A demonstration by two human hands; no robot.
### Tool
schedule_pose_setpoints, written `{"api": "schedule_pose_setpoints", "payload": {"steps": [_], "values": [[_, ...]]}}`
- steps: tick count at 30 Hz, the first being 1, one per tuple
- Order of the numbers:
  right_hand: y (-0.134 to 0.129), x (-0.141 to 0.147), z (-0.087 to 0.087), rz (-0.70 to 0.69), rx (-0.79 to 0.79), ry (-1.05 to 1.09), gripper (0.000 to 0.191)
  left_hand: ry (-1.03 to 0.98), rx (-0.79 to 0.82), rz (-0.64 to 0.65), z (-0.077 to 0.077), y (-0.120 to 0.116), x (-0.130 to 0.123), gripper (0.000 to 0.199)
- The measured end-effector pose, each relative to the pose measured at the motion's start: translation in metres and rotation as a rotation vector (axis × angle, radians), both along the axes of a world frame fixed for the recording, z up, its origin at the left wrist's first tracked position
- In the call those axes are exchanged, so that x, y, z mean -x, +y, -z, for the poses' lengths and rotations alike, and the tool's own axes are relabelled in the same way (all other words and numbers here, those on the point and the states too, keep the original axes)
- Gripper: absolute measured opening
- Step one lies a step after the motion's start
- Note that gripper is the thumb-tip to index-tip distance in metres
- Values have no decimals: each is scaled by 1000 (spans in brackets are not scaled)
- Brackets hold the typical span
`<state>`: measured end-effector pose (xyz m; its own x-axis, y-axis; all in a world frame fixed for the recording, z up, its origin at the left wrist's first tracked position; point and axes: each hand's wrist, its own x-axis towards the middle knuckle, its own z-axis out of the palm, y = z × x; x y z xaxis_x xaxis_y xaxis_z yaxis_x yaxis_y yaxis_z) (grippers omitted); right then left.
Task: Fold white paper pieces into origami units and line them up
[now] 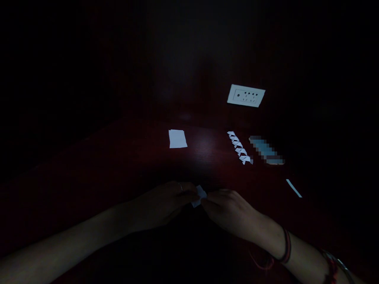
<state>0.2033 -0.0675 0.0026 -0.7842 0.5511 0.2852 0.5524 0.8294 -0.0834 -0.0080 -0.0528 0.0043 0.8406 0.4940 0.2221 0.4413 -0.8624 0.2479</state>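
A small piece of white paper [199,196] is held between my two hands, close to the near side of the dark red table [142,157]. My left hand [167,200] grips its left side with closed fingers, a ring on one of them. From the right, my right hand [226,205] pinches the paper's other side. The fingers cover part of the paper, and dim light hides its exact folds. Beyond my right hand, several small folded paper pieces [239,148] lie in a slanting row.
A stack of white paper sheets [177,139] lies at the back middle. Right of the folded row rests a blurred-out phone-shaped object [266,150], with a thin paper strip [294,188] nearer me. A white socket panel [246,96] is behind the table. The surroundings are very dark.
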Motion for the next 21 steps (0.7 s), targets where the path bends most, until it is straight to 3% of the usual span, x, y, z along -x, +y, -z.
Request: {"api": "schedule_pose_setpoints", "payload": {"steps": [9,21], "values": [[0,-3,-1,-8,-31,-29,19,1,62,4,1,-1,0,51],[-2,-6,-5,42,82,6,20,11,77,-11,-2,-5,3,53]]}}
